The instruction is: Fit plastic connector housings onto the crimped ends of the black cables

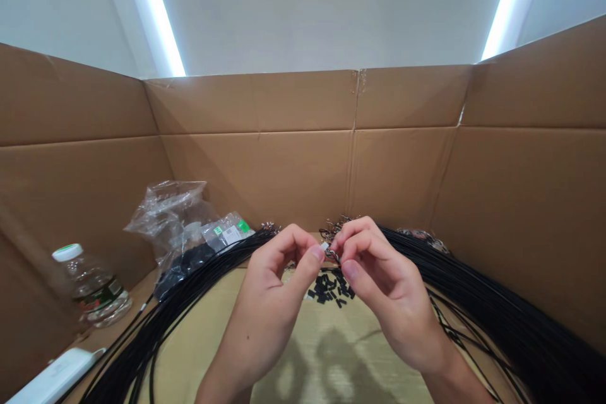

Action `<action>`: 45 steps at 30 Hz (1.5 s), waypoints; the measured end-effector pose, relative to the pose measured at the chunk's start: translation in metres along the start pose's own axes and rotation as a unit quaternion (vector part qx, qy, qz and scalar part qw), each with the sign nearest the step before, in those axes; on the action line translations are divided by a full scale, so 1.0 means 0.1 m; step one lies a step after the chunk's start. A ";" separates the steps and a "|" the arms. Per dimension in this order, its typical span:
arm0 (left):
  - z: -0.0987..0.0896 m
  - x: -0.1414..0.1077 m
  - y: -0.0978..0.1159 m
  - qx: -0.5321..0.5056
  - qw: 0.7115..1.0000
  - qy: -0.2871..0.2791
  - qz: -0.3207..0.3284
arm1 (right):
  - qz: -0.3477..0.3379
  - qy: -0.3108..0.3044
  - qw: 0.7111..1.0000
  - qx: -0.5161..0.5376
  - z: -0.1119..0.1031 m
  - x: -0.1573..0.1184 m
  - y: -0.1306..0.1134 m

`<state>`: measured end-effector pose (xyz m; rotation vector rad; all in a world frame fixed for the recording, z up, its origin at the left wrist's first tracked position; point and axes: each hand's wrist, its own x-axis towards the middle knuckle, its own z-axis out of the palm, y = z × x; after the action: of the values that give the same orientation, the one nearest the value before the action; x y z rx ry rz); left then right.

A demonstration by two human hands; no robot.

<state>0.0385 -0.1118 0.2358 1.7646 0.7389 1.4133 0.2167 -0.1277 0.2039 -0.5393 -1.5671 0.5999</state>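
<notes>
Between thumb and forefinger, my left hand [279, 290] pinches a small white connector [324, 245]. Thin coloured wires [334, 256] run from it toward my right hand [386, 284], whose thumb and fingers are closed on them. Both hands are held up close together in the middle of the view. Beneath and behind them, a scatter of short black pieces [326, 287] lies on the yellowish work surface [326, 353]. The wire ends inside my right fingers are partly hidden.
Bundles of long black cables curve along the left [189, 303] and right [473, 297]. At left stand a plastic bottle [101, 290] and clear plastic bags [173, 221], with a white device [61, 379] nearer me. Cardboard walls [293, 170] enclose the back and sides.
</notes>
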 end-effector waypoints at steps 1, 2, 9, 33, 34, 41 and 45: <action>0.00 0.00 0.00 -0.001 1.000 -0.002 -0.001 | -0.022 0.016 0.999 -0.037 0.02 -0.01 0.00; 0.00 -0.01 0.00 0.000 1.000 -0.006 -0.002 | -0.044 0.035 0.995 -0.080 0.04 -0.01 0.00; 0.00 -0.05 0.03 0.008 0.999 -0.027 -0.015 | -0.224 0.137 0.896 -0.359 0.18 -0.03 -0.05; -0.02 -0.05 0.11 -0.026 0.996 -0.086 -0.023 | -0.322 0.151 0.804 -0.476 0.15 -0.11 -0.03; -0.02 -0.05 0.10 -0.028 0.996 -0.086 -0.023 | -0.322 0.151 0.804 -0.476 0.15 -0.11 -0.02; 0.03 -0.07 0.03 -0.010 0.999 -0.033 -0.017 | -0.292 0.180 0.812 -0.472 0.19 -0.09 -0.04; 0.05 -0.08 0.06 0.009 1.000 -0.028 0.004 | -0.286 0.207 0.809 -0.470 0.21 -0.08 -0.03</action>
<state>0.0411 -0.1224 0.2354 1.8148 0.7181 1.3614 0.1961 -0.1367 0.1988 -0.8000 -1.4112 -0.7843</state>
